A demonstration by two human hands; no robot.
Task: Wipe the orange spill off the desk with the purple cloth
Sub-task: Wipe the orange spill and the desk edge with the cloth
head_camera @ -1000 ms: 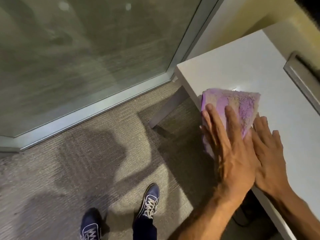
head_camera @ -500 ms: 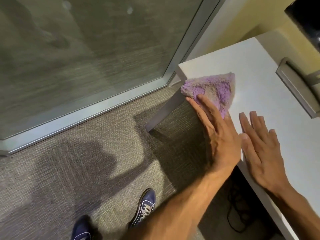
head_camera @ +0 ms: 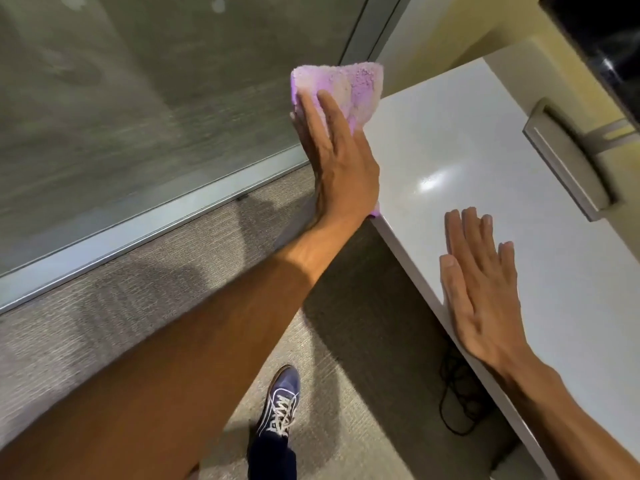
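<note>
- Left hand (head_camera: 337,161) stretches out flat, fingers straight and close together, pressing on the purple cloth (head_camera: 341,88) at the far corner of the tabletop (head_camera: 450,133); whether the thumb hooks under the cloth cannot be told.
- Right hand (head_camera: 481,292) lies palm down on the tabletop's near edge, fingers spread slightly, holding nothing, well apart from the cloth.
- Purple cloth is fluffy, nubby microfibre, folded into a rough triangle with paler, washed-out patches; much of it hangs past the tabletop's corner, seen against the glass panel (head_camera: 138,98) behind.
- Tabletop is smooth, glossy white, with a bright glare spot between the two hands; no orange spill can be made out on its visible surface.
- Grey metal monitor stand (head_camera: 571,161), flat and rectangular, sits toward the back right.
- Below, ribbed grey carpet (head_camera: 104,306), a blue lace-up shoe (head_camera: 280,400) and a loose black cable (head_camera: 457,393) under the tabletop.
</note>
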